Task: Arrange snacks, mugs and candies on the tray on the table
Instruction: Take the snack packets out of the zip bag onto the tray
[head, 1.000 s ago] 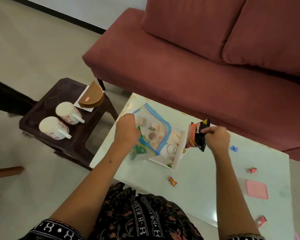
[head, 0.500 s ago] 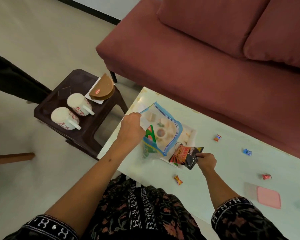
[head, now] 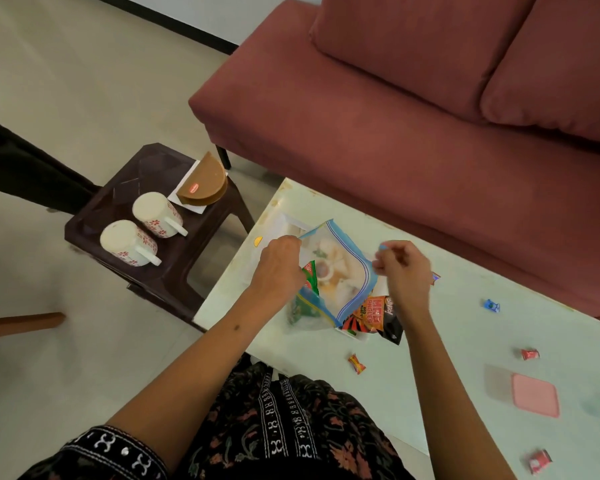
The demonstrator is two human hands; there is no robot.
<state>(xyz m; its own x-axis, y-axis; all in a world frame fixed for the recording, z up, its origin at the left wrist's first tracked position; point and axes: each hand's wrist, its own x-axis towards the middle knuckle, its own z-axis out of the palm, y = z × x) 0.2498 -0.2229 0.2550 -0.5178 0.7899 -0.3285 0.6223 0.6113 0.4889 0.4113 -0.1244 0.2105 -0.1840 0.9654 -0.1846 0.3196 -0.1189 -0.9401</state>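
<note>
A clear zip bag (head: 340,271) with blue edges hangs over the white tray (head: 288,223) on the pale table. My left hand (head: 279,268) pinches the bag's left rim and my right hand (head: 400,271) pinches its right rim. A green snack packet (head: 310,273) shows inside the bag. The orange and black snack packet (head: 374,315) lies on the tray's near edge, under the bag. Several wrapped candies lie loose on the table: an orange candy (head: 356,363), a blue candy (head: 492,305) and a red candy (head: 529,354). Two white floral mugs (head: 153,214) (head: 125,242) lie on the dark stool.
The dark stool (head: 174,268) stands left of the table and also holds a brown half-round box (head: 203,185) on white paper. A pink lid (head: 535,394) lies at the table's right. Another red candy (head: 540,460) sits near the front right. A maroon sofa (head: 395,126) runs behind the table.
My right hand has let go of the orange and black packet, which now lies on the tray's edge, and has risen to grip the bag's right rim. The left hand still holds the bag.
</note>
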